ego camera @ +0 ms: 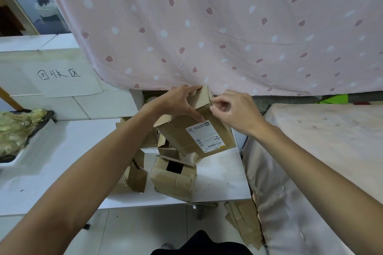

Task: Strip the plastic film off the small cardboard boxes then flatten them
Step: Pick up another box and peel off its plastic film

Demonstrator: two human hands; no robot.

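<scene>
The left hand [178,101] grips the upper end of a cardboard box [192,134] from the left, fingers reaching over its top edge and the thumb pressed on the face just above a white shipping label [204,136]. The right hand [234,112] meets the same end from the right, its fingers curled and pinching at the box's top corner; whether they have film or only cardboard between them cannot be told. The box is held tilted in the air above the white bench [217,176], label towards the camera. Beneath it on the bench stands an open box [174,180] with a dark gap in its top, and just to its left a smaller box [136,174] with loose flaps. Flat cardboard pieces [244,221] lie on the floor [134,230] by the bench's right corner. A pink patterned curtain [207,27] hangs behind the hands; to the left a handwritten paper sign [62,76] lies on white boards
</scene>
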